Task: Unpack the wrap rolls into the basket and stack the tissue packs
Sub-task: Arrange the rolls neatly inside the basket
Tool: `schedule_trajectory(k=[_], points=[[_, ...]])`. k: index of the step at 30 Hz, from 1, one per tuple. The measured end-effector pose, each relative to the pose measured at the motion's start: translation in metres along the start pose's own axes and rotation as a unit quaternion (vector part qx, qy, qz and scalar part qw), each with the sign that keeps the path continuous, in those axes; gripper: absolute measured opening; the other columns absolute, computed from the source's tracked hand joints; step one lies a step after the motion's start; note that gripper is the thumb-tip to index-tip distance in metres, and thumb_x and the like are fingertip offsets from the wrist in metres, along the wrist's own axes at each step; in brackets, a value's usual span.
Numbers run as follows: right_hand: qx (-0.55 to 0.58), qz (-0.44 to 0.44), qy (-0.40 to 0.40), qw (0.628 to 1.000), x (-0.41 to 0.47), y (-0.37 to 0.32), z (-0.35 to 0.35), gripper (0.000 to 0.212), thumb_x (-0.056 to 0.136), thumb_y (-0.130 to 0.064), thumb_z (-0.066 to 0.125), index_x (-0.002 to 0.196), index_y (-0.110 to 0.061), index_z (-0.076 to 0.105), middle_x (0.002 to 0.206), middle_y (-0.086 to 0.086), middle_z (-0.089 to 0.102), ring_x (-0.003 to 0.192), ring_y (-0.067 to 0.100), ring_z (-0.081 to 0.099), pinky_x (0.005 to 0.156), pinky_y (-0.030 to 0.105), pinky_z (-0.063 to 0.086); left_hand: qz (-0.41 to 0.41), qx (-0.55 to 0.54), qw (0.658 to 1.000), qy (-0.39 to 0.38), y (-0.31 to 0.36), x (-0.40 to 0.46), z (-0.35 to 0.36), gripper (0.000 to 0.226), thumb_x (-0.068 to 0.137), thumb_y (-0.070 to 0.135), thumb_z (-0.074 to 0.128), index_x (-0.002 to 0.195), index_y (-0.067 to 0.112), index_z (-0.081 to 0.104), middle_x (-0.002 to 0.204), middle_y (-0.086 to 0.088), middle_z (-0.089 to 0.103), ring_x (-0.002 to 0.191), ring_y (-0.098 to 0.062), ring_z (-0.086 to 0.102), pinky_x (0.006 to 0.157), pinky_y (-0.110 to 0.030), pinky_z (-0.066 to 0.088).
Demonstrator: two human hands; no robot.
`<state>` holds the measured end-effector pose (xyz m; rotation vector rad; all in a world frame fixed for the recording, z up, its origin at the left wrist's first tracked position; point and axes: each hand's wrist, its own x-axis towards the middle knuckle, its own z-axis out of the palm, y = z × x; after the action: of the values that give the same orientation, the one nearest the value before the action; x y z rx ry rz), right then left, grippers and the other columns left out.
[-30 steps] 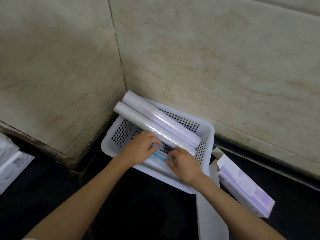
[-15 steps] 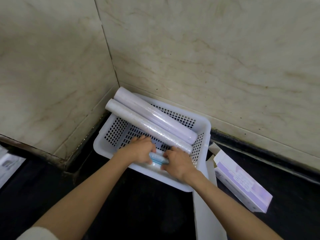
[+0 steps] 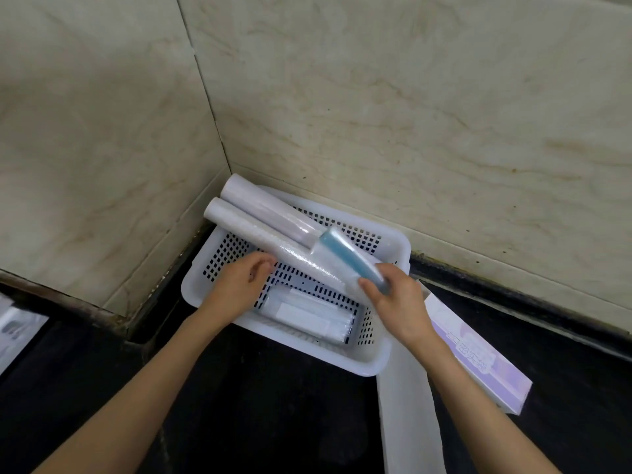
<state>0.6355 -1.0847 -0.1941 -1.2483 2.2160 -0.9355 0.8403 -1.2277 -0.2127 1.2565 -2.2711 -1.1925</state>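
Observation:
A white perforated basket [image 3: 383,357] sits in the wall corner on a black counter. Two long pale wrap rolls [image 3: 260,227] lie diagonally across it, their far ends sticking out over the back left rim. My right hand [image 3: 396,302] holds a short roll with a blue core [image 3: 345,254], tilted up above the basket's right side. My left hand [image 3: 239,285] hovers over the basket's left part with fingers loosely curled and nothing in it. A clear pack of white rolls [image 3: 307,313] lies on the basket floor between my hands.
A purple and white wrap box [image 3: 478,357] lies open on the counter right of the basket. A white flat box piece [image 3: 407,405] lies at the basket's front right corner. White packs [image 3: 17,330] show at the left edge. Marble walls close off the back and left.
My right hand has lifted the blue-core roll up out of the basket and to the right. My left hand has let go of it and drawn slightly left. The clear pack now shows.

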Motion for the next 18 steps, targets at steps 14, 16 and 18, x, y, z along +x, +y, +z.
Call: schedule_trajectory(k=[14, 16, 18], points=[[0.091, 0.078, 0.026, 0.992, -0.001, 0.010, 0.010, 0.015, 0.087, -0.030, 0.059, 0.100, -0.023, 0.061, 0.080, -0.014, 0.057, 0.069, 0.004, 0.054, 0.061, 0.020, 0.038, 0.037, 0.332, 0.903, -0.270, 0.009, 0.024, 0.045, 0.037, 0.078, 0.020, 0.060, 0.114, 0.024, 0.056, 0.125, 0.001, 0.053, 0.119, -0.021, 0.041, 0.101, -0.040, 0.025], [0.076, 0.073, 0.031, 0.994, -0.002, 0.009, 0.013, 0.014, 0.087, -0.030, 0.059, 0.099, -0.023, 0.061, 0.078, -0.016, 0.056, 0.069, 0.002, 0.052, 0.060, 0.020, 0.037, 0.032, 0.333, 0.902, -0.273, 0.007, 0.025, 0.044, 0.033, 0.078, 0.021, 0.060, 0.112, 0.025, 0.059, 0.122, -0.001, 0.055, 0.117, -0.022, 0.042, 0.101, -0.041, 0.026], [0.062, 0.062, 0.042, 0.995, -0.003, 0.007, 0.015, 0.015, 0.087, -0.028, 0.060, 0.099, -0.020, 0.062, 0.078, -0.016, 0.055, 0.068, 0.001, 0.051, 0.060, 0.018, 0.036, 0.027, 0.300, 0.913, -0.275, 0.005, 0.024, 0.043, 0.026, 0.079, 0.019, 0.060, 0.104, 0.022, 0.064, 0.113, -0.003, 0.058, 0.107, -0.022, 0.048, 0.095, -0.038, 0.035]])
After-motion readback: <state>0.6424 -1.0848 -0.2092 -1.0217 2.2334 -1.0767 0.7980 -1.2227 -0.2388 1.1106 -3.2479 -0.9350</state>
